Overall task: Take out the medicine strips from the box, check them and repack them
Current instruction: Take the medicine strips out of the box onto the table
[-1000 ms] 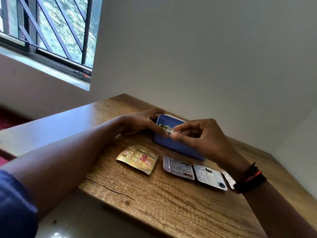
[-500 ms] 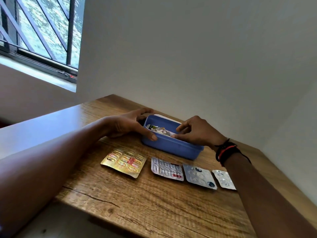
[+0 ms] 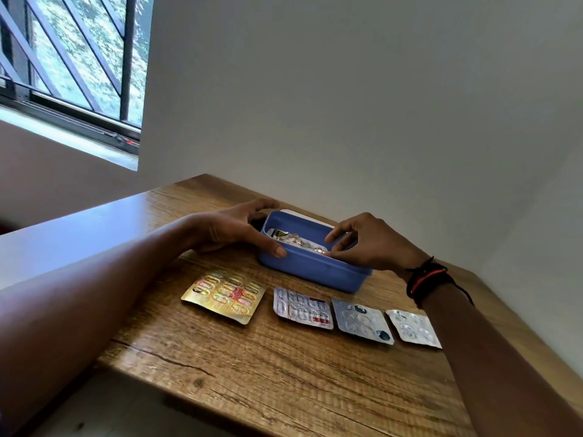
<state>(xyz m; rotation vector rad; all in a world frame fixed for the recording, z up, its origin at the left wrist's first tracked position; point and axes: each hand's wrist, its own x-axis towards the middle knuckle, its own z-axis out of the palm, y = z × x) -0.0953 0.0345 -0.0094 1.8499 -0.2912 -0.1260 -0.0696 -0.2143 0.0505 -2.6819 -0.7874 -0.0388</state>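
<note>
A blue plastic box (image 3: 315, 272) stands on the wooden table, holding several crumpled medicine strips (image 3: 291, 238). My left hand (image 3: 233, 230) grips the box's left end, thumb along the near rim. My right hand (image 3: 369, 242) reaches into the box's right end, fingertips pinching a silvery strip there. In a row in front of the box lie a gold strip (image 3: 225, 293), a silver strip with red print (image 3: 303, 307), a silver strip with dark spots (image 3: 362, 320) and a small silver strip (image 3: 411, 326).
The wooden table (image 3: 284, 373) fits into a corner, with white walls behind and to the right. A white lid (image 3: 303, 214) peeks out behind the box. A barred window (image 3: 72, 58) is at the upper left. The table's near edge drops to the floor.
My right hand has gone from holding a small strip above the box down into the box's right end. The left hand keeps its hold on the box. The camera has pulled back.
</note>
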